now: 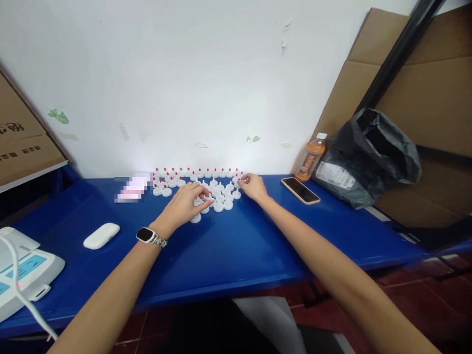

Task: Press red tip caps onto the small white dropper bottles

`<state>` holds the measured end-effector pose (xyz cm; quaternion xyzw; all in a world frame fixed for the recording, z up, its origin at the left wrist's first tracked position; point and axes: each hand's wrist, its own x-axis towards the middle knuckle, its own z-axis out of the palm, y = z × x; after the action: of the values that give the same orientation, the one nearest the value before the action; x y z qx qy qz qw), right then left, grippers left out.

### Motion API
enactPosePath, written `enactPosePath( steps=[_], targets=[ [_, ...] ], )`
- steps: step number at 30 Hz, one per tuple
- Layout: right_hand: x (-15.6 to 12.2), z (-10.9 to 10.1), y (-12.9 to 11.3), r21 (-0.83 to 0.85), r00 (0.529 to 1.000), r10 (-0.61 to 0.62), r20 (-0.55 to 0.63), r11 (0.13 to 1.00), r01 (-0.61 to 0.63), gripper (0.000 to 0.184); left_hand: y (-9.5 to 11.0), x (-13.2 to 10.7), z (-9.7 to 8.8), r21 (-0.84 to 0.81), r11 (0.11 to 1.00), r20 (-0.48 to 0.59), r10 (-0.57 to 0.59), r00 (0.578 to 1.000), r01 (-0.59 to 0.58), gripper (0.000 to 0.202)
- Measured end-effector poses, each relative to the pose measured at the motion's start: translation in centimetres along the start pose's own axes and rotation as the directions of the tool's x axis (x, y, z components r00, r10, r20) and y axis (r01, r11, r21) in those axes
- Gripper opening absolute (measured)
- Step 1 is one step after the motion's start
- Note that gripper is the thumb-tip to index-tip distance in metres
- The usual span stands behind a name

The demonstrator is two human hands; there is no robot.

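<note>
Many white round nozzle caps [219,206] stand on the blue table in a loose cluster, their spouts pointing up. Those along the wall and at the left are red-tipped caps [167,191]; the caps in the middle and front have bare white spouts. My left hand [186,201], wearing a watch [146,235], is over the left part of the cluster, its fingers curled and a small red bit by the fingertips. My right hand [253,187] pinches at a red-tipped cap at the cluster's right edge; its fingertips partly hide that cap.
A phone [300,191], an orange drink bottle [310,157] and a dark plastic bag [363,157] lie to the right. At left are a white earbud case [102,236], a pixelated pinkish item [133,188] and a white scale-like device [29,270] with a cable. A wall closes off the back.
</note>
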<state>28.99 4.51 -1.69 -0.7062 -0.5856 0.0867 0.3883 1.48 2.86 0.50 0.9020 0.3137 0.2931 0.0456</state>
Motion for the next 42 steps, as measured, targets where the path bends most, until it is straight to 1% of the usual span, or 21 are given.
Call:
enactPosePath(
  steps=[3,5,6,8,10,11,12,14,16,19,21,23,25,29,31,33,36,39,40,41,42],
  targets=[
    [1.0,0.9,-0.1,-0.041,0.999,0.045,0.015,0.998,-0.044,0.013,0.5,-0.1,0.0,-0.008,1.0,-0.004,0.004,1.0,-0.004,0.028],
    [0.8,1.0,-0.5,-0.041,0.999,0.033,0.005,0.999,-0.033,0.01,0.6,-0.1,0.0,-0.021,1.0,0.0,0.003,1.0,-0.003,0.027],
    [0.5,0.9,-0.8,-0.041,1.0,0.005,-0.017,0.999,-0.006,0.011,0.6,0.0,0.0,-0.03,1.0,-0.006,0.0,1.0,0.0,0.027],
    [-0.4,0.4,-1.7,-0.037,0.989,-0.119,-0.093,0.993,0.116,0.014,0.7,0.0,0.0,-0.056,0.998,-0.042,-0.016,0.999,0.013,0.025],
    [-1.5,-0.2,-3.0,0.006,0.946,-0.287,-0.151,0.957,0.292,0.016,0.8,0.1,0.0,-0.096,0.994,-0.1,-0.056,0.993,0.046,0.024],
    [-2.0,-0.3,-3.8,0.067,0.927,-0.347,-0.144,0.931,0.359,0.016,0.8,0.2,-0.1,-0.119,0.991,-0.132,-0.084,0.988,0.068,0.024],
    [-2.5,-0.4,-4.6,0.145,0.919,-0.374,-0.123,0.909,0.39,0.018,0.9,0.2,-0.2,-0.143,0.986,-0.161,-0.112,0.98,0.089,0.025],
    [-3.4,-0.3,-6.2,0.308,0.921,-0.384,-0.072,0.869,0.386,0.021,0.9,0.2,-0.4,-0.185,0.975,-0.208,-0.162,0.965,0.123,0.026],
    [-4.1,0.2,-7.6,0.425,0.919,-0.394,-0.018,0.829,0.363,0.024,0.9,0.2,-0.5,-0.211,0.967,-0.232,-0.189,0.954,0.141,0.028],
    [-5.2,1.0,-9.0,0.502,0.914,-0.4,0.066,0.805,0.316,0.032,1.0,0.1,-0.6,-0.246,0.956,-0.235,-0.22,0.947,0.161,0.03],
    [-6.0,1.4,-9.4,0.548,0.913,-0.381,0.146,0.799,0.246,0.036,1.3,0.0,-0.4,-0.265,0.95,-0.213,-0.226,0.951,0.166,0.03],
    [-6.8,1.8,-9.4,0.606,0.911,-0.358,0.205,0.777,0.169,0.039,1.7,-0.2,-0.3,-0.259,0.955,-0.162,-0.189,0.968,0.143,0.029],
    [-7.5,2.1,-9.2,0.648,0.915,-0.341,0.214,0.751,0.128,0.04,2.3,-0.2,-0.3,-0.223,0.971,-0.105,-0.118,0.987,0.092,0.029],
    [-8.1,2.3,-9.1,0.666,0.923,-0.321,0.213,0.739,0.103,0.043,3.1,-0.2,-0.2,-0.158,0.986,-0.029,0.039,0.999,-0.044,0.032],
    [-8.2,2.2,-9.2,0.659,0.926,-0.324,0.195,0.742,0.121,0.041,3.3,0.0,0.1,-0.192,0.98,-0.029,0.052,0.998,-0.057,0.033],
    [-8.1,1.9,-9.5,0.63,0.928,-0.348,0.131,0.752,0.193,0.037,3.5,0.2,0.6,-0.282,0.959,-0.067,-0.017,0.998,-0.003,0.035],
    [-8.0,1.2,-10.0,0.516,0.912,-0.409,0.019,0.786,0.342,0.029,3.8,0.7,1.2,-0.468,0.881,-0.086,-0.126,0.988,0.071,0.037],
    [-7.9,0.3,-9.9,0.37,0.889,-0.458,-0.009,0.824,0.428,0.024,2.8,0.9,0.5,-0.58,0.805,-0.116,-0.23,0.966,0.122,0.042],
    [-7.8,-0.1,-9.7,0.333,0.891,-0.454,-0.014,0.838,0.433,0.023,2.0,0.9,0.0,-0.593,0.79,-0.172,-0.31,0.935,0.153,0.044],
    [-7.6,-0.4,-9.4,0.306,0.899,-0.437,-0.021,0.853,0.422,0.023,1.1,0.9,-0.6,-0.617,0.765,-0.24,-0.407,0.881,0.185,0.046],
    [-7.5,-0.7,-9.0,0.297,0.914,-0.406,-0.029,0.869,0.395,0.024,0.1,0.9,-1.2,-0.628,0.751,-0.303,-0.476,0.825,0.203,0.047]
  ],
)
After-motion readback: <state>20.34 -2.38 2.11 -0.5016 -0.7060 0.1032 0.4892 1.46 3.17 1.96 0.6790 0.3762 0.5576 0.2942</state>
